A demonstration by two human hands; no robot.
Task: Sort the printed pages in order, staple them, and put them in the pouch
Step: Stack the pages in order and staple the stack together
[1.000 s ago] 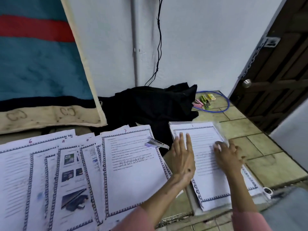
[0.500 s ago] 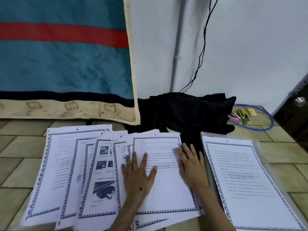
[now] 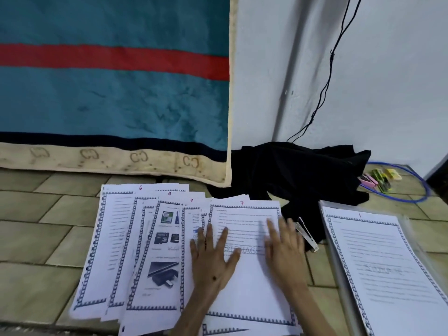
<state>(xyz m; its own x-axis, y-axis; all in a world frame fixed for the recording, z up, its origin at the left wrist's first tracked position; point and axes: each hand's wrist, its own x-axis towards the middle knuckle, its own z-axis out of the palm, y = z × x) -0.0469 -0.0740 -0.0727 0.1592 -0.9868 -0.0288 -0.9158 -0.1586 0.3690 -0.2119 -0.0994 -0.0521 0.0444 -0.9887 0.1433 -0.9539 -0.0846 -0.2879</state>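
Note:
Several printed pages (image 3: 155, 251) with blue borders lie fanned out on the tiled floor, hand-numbered in red 6, 9, 8 and 7. Page 7 (image 3: 247, 282) is on top at the right of the fan. My left hand (image 3: 212, 258) rests flat on page 7 and the sheet beside it, fingers spread. My right hand (image 3: 283, 248) lies flat on page 7's right half, fingers straight. A silver stapler (image 3: 306, 235) lies just right of my right hand. Page 1 (image 3: 388, 267) lies on a clear plastic pouch (image 3: 339, 275) at the far right.
A black cloth (image 3: 298, 170) is heaped behind the pages by the wall. A blue hoop (image 3: 412, 200) with small pink and yellow items (image 3: 378, 178) lies at the back right. A teal blanket (image 3: 109, 93) hangs at the left; a black cable (image 3: 327, 76) runs down the wall.
Both hands left page 1 on the pouch and came left onto page 7. Over the last half second the view closed in and my right hand slid slightly left on that page.

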